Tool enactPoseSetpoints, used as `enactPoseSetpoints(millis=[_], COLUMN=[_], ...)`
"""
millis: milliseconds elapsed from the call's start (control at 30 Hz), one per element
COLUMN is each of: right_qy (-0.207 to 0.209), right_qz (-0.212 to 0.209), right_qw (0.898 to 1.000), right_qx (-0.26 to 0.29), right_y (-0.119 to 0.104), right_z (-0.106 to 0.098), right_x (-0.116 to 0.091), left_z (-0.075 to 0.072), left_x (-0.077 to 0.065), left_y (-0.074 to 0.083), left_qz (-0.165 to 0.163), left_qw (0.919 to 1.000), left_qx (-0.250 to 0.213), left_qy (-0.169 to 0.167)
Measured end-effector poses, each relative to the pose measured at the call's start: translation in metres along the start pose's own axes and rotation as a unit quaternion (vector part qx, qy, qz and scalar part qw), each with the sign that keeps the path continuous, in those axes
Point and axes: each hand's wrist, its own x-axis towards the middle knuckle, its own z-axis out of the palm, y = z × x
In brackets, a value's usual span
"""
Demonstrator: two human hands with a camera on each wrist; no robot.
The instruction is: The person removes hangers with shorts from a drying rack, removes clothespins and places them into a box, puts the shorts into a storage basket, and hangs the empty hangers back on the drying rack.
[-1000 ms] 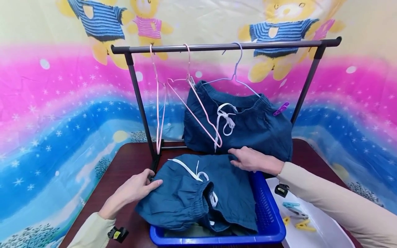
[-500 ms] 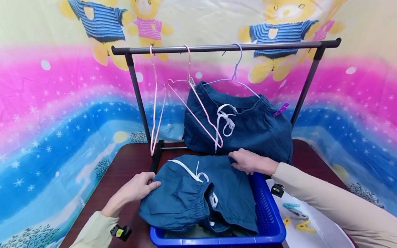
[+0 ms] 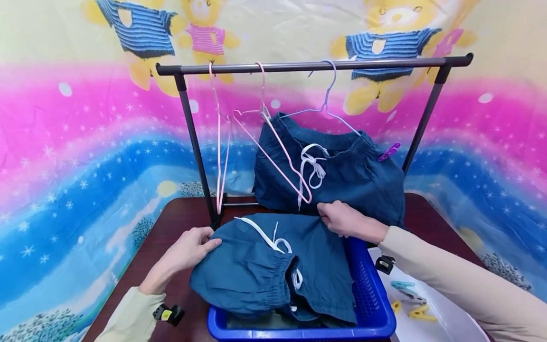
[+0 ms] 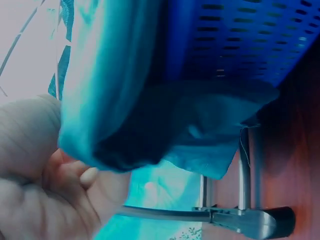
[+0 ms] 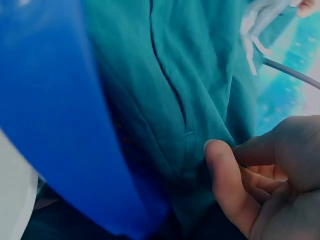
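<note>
A pair of dark teal shorts with a white drawstring lies partly folded over the blue basket. My left hand grips its left edge, thumb on top, and in the left wrist view the cloth hangs from the fingers beside the basket wall. At the far right corner, my right hand pinches the hem between thumb and fingers. The right wrist view shows the thumb on the fabric near a seam. Behind, a second pair of dark shorts hangs from a lilac hanger.
A black rack stands on the dark wooden table; two pink hangers hang at its left. A purple clothespin grips the hanging shorts. Right of the basket, a white basin holds clothespins.
My right fingers have drawn in on the hem's corner. The leftmost pink hanger has swung left and back. The shorts on the basket have barely shifted.
</note>
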Motion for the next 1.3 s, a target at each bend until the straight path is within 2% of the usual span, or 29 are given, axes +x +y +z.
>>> enactPoseSetpoints(millis=[133,300,500,633,700,800,900,1000,1100,1167,1300], right_qy=[0.024,0.066,0.132,0.179,0.195,0.213,0.231,0.263,0.296,0.306,0.307], right_qz=[0.006,0.008,0.005,0.005,0.004,0.003,-0.005,-0.022,-0.038,-0.040,-0.040], right_qw=[0.999,0.996,0.988,0.980,0.976,0.973,0.972,0.965,0.954,0.951,0.951], right_qx=[0.028,0.064,0.078,0.086,0.093,0.085,0.049,0.005,-0.017,-0.012,0.005], right_y=[0.000,-0.001,-0.003,-0.002,-0.002,-0.001,-0.001,-0.002,-0.002,-0.001,0.001], right_z=[-0.012,-0.026,-0.039,-0.046,-0.048,-0.050,-0.050,-0.049,-0.050,-0.050,-0.047], right_x=[-0.012,-0.027,-0.044,-0.052,-0.057,-0.068,-0.081,-0.094,-0.106,-0.114,-0.127], left_z=[-0.002,-0.003,-0.007,-0.011,-0.012,-0.011,-0.008,-0.007,-0.008,-0.009,-0.011], left_x=[0.008,0.017,0.028,0.035,0.036,0.032,0.024,0.015,0.007,0.002,-0.009], left_y=[0.009,0.021,0.035,0.043,0.045,0.046,0.045,0.045,0.046,0.048,0.051], left_qz=[-0.013,-0.010,0.000,0.019,0.034,0.064,0.093,0.113,0.110,0.102,0.066], left_qw=[0.9987,0.9938,0.9905,0.9870,0.9869,0.9899,0.9913,0.9889,0.9874,0.9890,0.9967], left_qx=[0.007,0.010,-0.017,-0.028,-0.026,-0.020,-0.004,0.023,0.047,0.047,-0.019], left_qy=[0.048,0.111,0.137,0.157,0.155,0.124,0.094,0.094,0.103,0.095,0.042])
